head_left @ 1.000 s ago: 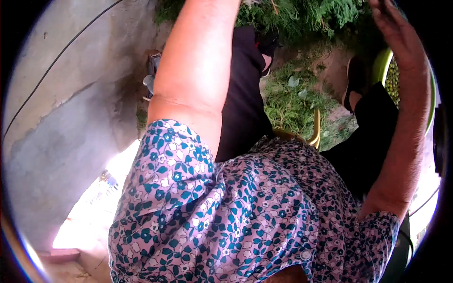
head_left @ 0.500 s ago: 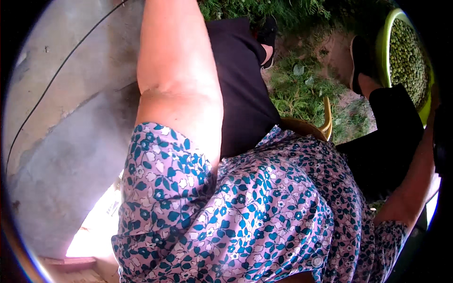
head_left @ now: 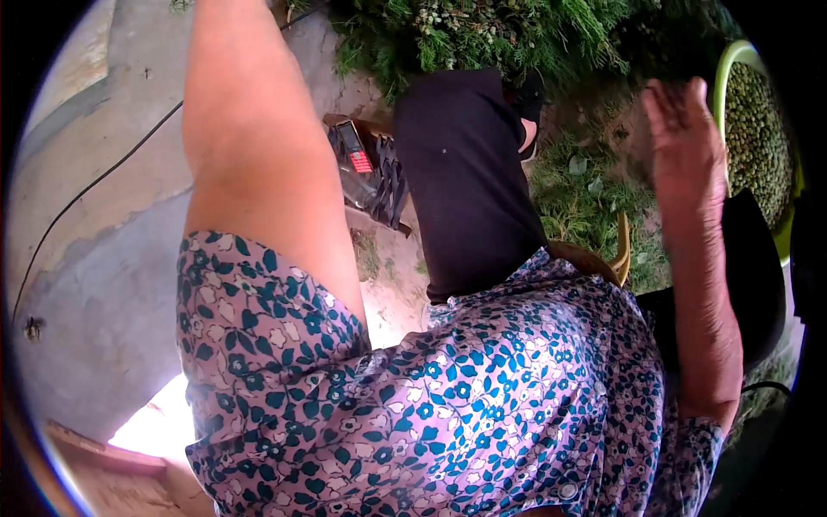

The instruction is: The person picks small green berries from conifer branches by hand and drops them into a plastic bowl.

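My left arm (head_left: pixel 254 129) reaches up past the top edge, so its hand is out of sight. My right hand (head_left: pixel 689 146) is raised at the upper right, slightly smeared by motion. Its fingers are stretched and apart, with nothing seen in them. Just beside it stands a yellow-green basin (head_left: pixel 722 95) full of small green cones or berries (head_left: pixel 758 142). Leafy evergreen branches (head_left: pixel 500 39) carrying similar pale green cones lie across the top of the view.
A red and black mobile phone (head_left: pixel 354 148) rests on a dark woven seat or crate (head_left: pixel 388 185) by my left leg. Between my legs a yellow curved handle (head_left: pixel 622 250) shows. Cut sprigs (head_left: pixel 573 202) litter the ground. A black cable (head_left: pixel 99 164) crosses the concrete at left.
My right hand has come up into view from the right edge, beside the basin. The left arm has shifted left. The view has moved, uncovering the phone and more branches.
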Demonstrator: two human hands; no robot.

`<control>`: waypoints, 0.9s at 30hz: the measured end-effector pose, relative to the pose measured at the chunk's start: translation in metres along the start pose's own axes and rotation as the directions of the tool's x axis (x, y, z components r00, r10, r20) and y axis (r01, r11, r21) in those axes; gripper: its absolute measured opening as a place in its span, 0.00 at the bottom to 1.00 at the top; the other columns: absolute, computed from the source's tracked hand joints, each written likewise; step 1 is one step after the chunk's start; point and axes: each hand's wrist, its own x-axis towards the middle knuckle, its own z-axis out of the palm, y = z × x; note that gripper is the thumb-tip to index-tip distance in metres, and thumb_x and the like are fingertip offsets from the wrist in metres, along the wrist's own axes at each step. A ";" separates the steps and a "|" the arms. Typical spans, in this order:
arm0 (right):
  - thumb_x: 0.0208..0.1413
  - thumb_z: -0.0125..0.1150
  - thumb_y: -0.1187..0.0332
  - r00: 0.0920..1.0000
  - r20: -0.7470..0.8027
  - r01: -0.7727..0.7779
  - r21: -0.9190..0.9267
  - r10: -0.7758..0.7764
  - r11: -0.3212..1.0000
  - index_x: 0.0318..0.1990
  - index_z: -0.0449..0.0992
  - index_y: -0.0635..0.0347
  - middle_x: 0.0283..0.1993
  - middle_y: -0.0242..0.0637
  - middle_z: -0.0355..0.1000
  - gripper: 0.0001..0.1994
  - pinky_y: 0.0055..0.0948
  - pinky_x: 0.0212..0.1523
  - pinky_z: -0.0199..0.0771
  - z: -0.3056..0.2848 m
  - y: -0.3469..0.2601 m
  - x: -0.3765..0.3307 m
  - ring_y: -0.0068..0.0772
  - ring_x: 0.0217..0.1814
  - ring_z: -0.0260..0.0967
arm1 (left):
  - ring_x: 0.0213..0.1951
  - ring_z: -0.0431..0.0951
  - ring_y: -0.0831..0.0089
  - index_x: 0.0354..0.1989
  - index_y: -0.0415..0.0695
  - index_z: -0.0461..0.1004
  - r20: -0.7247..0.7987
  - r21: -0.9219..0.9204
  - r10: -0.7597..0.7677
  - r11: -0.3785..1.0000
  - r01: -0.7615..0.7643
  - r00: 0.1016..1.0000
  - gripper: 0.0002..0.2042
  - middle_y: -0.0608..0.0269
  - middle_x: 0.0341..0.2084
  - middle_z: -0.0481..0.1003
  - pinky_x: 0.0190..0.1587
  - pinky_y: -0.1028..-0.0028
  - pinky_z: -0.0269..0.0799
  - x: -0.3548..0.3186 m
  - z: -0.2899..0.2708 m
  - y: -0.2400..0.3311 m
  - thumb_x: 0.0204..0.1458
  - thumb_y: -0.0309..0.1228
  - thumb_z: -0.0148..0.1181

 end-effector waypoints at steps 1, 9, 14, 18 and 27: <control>0.55 0.51 0.58 0.999 0.048 0.016 -0.009 -0.015 1.000 0.36 0.67 0.68 0.36 0.42 0.66 0.17 0.33 0.53 0.64 0.009 0.009 -0.011 0.34 0.45 0.64 | 0.14 0.57 0.77 0.24 0.43 0.62 -0.010 0.009 -0.001 1.000 0.001 1.000 0.08 0.67 0.13 0.60 0.17 0.80 0.56 -0.002 -0.003 0.000 0.50 0.30 0.53; 0.52 0.50 0.49 0.598 0.501 -0.792 0.252 0.626 0.556 0.30 0.67 0.55 0.29 0.29 0.64 0.18 0.27 0.41 0.66 0.112 0.036 -0.140 0.22 0.35 0.63 | 0.14 0.58 0.77 0.24 0.43 0.62 -0.042 0.017 0.017 1.000 -0.016 0.999 0.08 0.67 0.14 0.60 0.17 0.79 0.56 -0.007 -0.004 0.008 0.50 0.30 0.53; 0.52 0.44 0.43 0.311 0.751 -0.922 0.089 0.582 0.378 0.36 0.68 0.60 0.35 0.33 0.67 0.25 0.27 0.44 0.66 0.114 0.017 -0.150 0.24 0.39 0.65 | 0.14 0.58 0.77 0.24 0.43 0.62 -0.047 0.029 0.046 0.999 -0.044 0.998 0.08 0.67 0.14 0.60 0.16 0.79 0.56 -0.011 0.004 0.013 0.50 0.31 0.53; 0.52 0.40 0.38 0.254 0.758 -0.936 0.036 0.601 0.350 0.41 0.69 0.63 0.39 0.36 0.70 0.32 0.27 0.46 0.66 0.112 0.017 -0.152 0.25 0.42 0.66 | 0.14 0.58 0.77 0.24 0.44 0.62 -0.057 0.024 0.062 0.998 -0.060 0.996 0.08 0.67 0.14 0.60 0.16 0.79 0.56 -0.017 0.003 0.013 0.50 0.31 0.53; 0.50 0.40 0.37 0.150 0.828 -0.934 -0.061 0.541 0.352 0.53 0.60 0.69 0.51 0.44 0.64 0.38 0.31 0.56 0.60 0.085 0.029 -0.146 0.33 0.54 0.62 | 0.14 0.58 0.77 0.24 0.44 0.62 -0.074 0.045 0.073 0.997 -0.070 0.995 0.08 0.67 0.14 0.61 0.15 0.79 0.56 -0.021 0.011 0.011 0.50 0.31 0.54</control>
